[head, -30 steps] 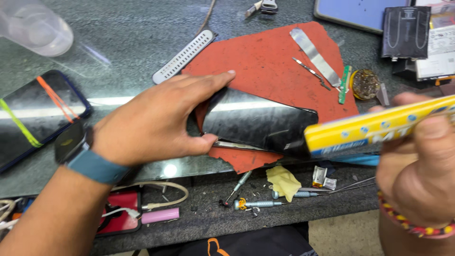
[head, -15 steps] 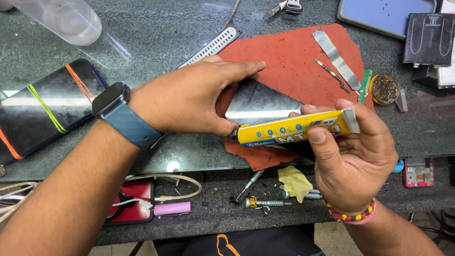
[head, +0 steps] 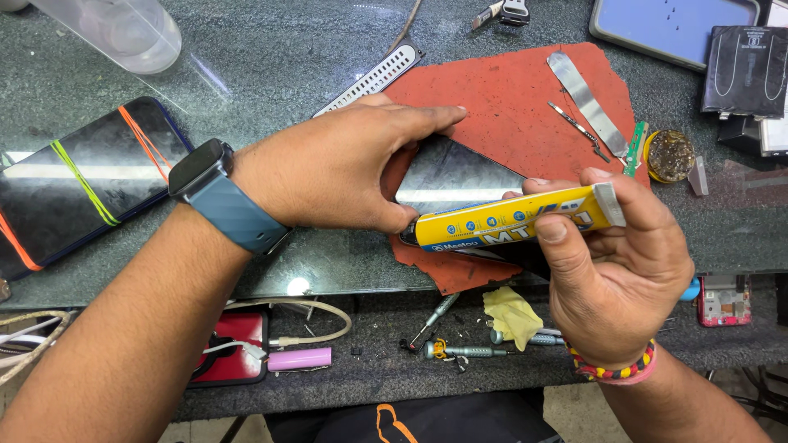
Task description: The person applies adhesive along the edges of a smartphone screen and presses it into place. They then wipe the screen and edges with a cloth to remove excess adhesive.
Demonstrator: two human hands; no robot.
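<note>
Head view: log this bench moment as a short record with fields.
left hand: grip steadies a dark phone on the red mat
right hand: grip shut on a yellow glue tube, nozzle end at the phone's near edge
on mat: metal pry blade, tweezers
far left: phone bound with rubber bands
near shelf: screwdrivers, yellow cloth

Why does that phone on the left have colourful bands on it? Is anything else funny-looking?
The dark phone at the left is wrapped in orange and green rubber bands, which is unusual. The red mat has ragged, torn-looking edges. Otherwise, small tools lie scattered along the front ledge.
</note>
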